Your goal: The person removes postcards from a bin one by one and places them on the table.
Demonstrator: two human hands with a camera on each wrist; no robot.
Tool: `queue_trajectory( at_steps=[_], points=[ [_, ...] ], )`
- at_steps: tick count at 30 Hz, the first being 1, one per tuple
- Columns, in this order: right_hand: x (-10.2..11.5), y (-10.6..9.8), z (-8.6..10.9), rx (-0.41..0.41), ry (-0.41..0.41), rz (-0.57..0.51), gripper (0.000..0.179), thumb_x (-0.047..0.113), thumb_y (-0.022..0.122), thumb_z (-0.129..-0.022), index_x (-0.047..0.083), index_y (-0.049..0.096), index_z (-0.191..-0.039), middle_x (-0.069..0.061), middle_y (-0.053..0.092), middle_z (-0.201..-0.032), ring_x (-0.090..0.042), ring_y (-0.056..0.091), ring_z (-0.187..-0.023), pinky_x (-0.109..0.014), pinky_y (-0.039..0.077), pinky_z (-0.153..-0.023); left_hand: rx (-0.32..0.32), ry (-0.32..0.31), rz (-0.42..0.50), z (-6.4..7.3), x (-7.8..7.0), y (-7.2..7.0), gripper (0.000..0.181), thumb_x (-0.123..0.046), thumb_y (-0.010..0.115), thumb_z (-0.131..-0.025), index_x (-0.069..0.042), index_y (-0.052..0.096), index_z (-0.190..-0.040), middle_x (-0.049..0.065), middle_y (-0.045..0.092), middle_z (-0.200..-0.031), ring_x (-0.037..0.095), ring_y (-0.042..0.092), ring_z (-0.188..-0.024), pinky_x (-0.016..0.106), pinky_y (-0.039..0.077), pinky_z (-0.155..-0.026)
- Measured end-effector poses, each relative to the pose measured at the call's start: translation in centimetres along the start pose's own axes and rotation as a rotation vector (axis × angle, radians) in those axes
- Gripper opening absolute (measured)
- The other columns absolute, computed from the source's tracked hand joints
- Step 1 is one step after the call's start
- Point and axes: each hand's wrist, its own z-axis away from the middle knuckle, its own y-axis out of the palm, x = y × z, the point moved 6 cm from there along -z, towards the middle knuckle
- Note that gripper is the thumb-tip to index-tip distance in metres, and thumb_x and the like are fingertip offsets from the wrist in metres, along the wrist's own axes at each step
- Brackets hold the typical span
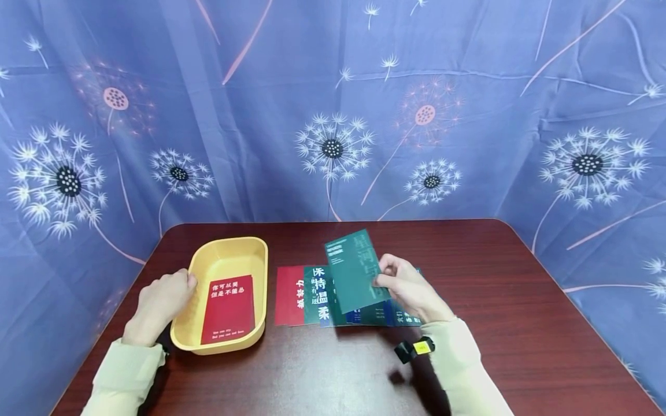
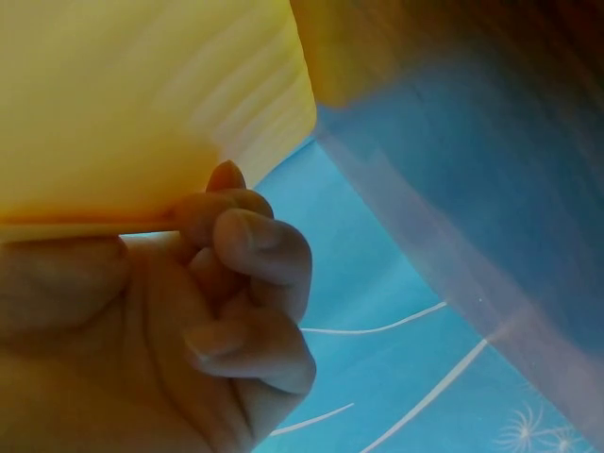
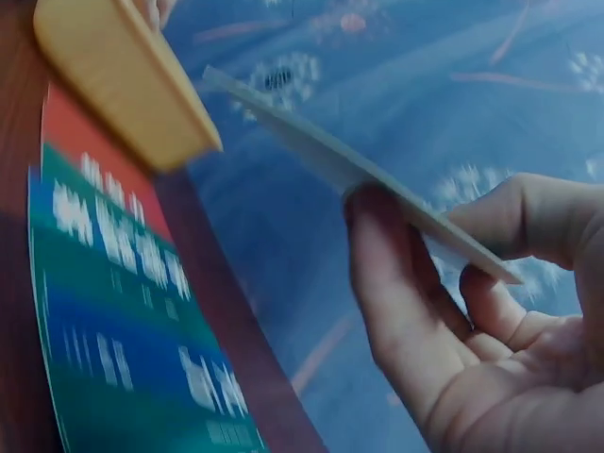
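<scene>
My left hand (image 1: 162, 300) grips the left rim of a yellow plastic basin (image 1: 229, 248); in the left wrist view its fingers (image 2: 269, 245) curl at the yellow edge. Inside the basin lie red cards (image 1: 229, 312) with white lettering, stacked. A dark green card (image 1: 356, 271) is pinched by its right edge between the thumb and fingers of my right hand (image 1: 411, 286), raised and tilted over a row of cards. That row holds a red card (image 1: 288, 300), a green card (image 1: 312, 289) and several blue and green ones, overlapping. The right wrist view shows the pinched card (image 3: 321, 156) nearly edge-on.
The dark red-brown table (image 1: 520, 323) reaches out to both sides, its rounded far edge against a blue curtain (image 1: 270, 115) printed with dandelions. A black strap with a yellow label (image 1: 421, 347) hangs at the right wrist.
</scene>
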Motion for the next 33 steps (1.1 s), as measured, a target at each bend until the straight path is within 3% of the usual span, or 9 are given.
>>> queue_trajectory(
  at_steps=[4, 8, 13, 17, 20, 23, 28, 33],
  points=[
    [-0.8, -3.3, 1.2, -0.093, 0.081, 0.021, 0.014, -0.006, 0.051, -0.084, -0.002, 0.048, -0.098, -0.004, 0.047, -0.078, -0.007, 0.029, -0.045, -0.022, 0.028, -0.045, -0.005, 0.004, 0.003, 0.0, 0.0, -0.1, 0.037, -0.024, 0.034, -0.101, 0.001, 0.055, -0.083, 0.023, 0.057, -0.071, 0.040, 0.058, -0.064, 0.053, 0.042, -0.051],
    [-1.2, -6.1, 2.4, -0.172, 0.161, -0.003, 0.037, 0.000, 0.046, -0.087, -0.009, 0.052, -0.123, -0.006, 0.064, -0.085, -0.005, 0.047, -0.051, -0.023, 0.042, -0.051, -0.013, 0.009, 0.005, 0.0, 0.0, -0.3, 0.037, -0.024, 0.035, -0.100, 0.000, 0.054, -0.081, 0.021, 0.056, -0.069, 0.040, 0.057, -0.063, 0.052, 0.042, -0.050],
    [-1.0, -8.4, 3.3, -0.164, 0.199, -0.007, 0.029, 0.007, 0.046, -0.092, -0.011, 0.054, -0.113, -0.008, 0.070, -0.082, -0.013, 0.067, -0.067, -0.031, 0.055, -0.063, -0.011, 0.008, 0.014, 0.1, 0.0, -0.2, 0.036, -0.024, 0.035, -0.100, 0.000, 0.054, -0.081, 0.021, 0.056, -0.069, 0.039, 0.057, -0.062, 0.052, 0.042, -0.050],
    [-1.4, -9.5, 3.8, -0.079, 0.237, 0.081, 0.028, 0.009, 0.046, -0.092, -0.011, 0.056, -0.110, -0.012, 0.071, -0.081, -0.014, 0.067, -0.061, -0.025, 0.044, -0.045, -0.009, 0.005, 0.011, 0.1, -0.1, 0.0, 0.037, -0.024, 0.035, -0.101, 0.000, 0.055, -0.082, 0.022, 0.057, -0.071, 0.039, 0.058, -0.062, 0.052, 0.042, -0.050],
    [-2.1, -10.2, 4.0, -0.014, 0.250, 0.105, 0.028, 0.008, 0.048, -0.093, -0.010, 0.053, -0.114, -0.015, 0.071, -0.085, -0.019, 0.069, -0.065, -0.023, 0.041, -0.042, -0.004, 0.000, 0.006, 0.0, -0.1, 0.0, 0.038, -0.024, 0.034, -0.101, 0.001, 0.054, -0.082, 0.023, 0.056, -0.071, 0.040, 0.057, -0.062, 0.053, 0.042, -0.051],
    [-2.7, -10.8, 4.0, 0.012, 0.230, 0.082, 0.022, 0.004, 0.050, -0.093, -0.008, 0.050, -0.112, -0.015, 0.070, -0.088, -0.024, 0.072, -0.075, -0.028, 0.052, -0.052, -0.002, -0.001, 0.003, -0.1, -0.2, 0.0, 0.038, -0.024, 0.033, -0.101, 0.002, 0.054, -0.082, 0.022, 0.056, -0.070, 0.039, 0.057, -0.062, 0.052, 0.042, -0.050],
    [-3.8, -11.5, 3.7, -0.006, 0.210, 0.063, 0.006, -0.001, 0.050, -0.092, -0.004, 0.046, -0.094, -0.012, 0.069, -0.084, -0.022, 0.071, -0.072, -0.037, 0.057, -0.065, -0.007, 0.004, 0.006, 0.0, -0.2, -0.1, 0.037, -0.023, 0.034, -0.101, 0.001, 0.054, -0.081, 0.021, 0.055, -0.069, 0.039, 0.057, -0.061, 0.053, 0.042, -0.050],
    [-4.7, -11.8, 3.2, -0.076, 0.234, 0.175, 0.011, 0.001, 0.052, -0.090, 0.002, 0.043, -0.084, -0.012, 0.069, -0.081, -0.021, 0.070, -0.068, -0.036, 0.056, -0.061, 0.004, -0.005, 0.009, 0.2, -0.1, -0.1, 0.037, -0.024, 0.034, -0.101, 0.001, 0.054, -0.081, 0.020, 0.055, -0.069, 0.039, 0.057, -0.062, 0.053, 0.042, -0.052]
  ],
)
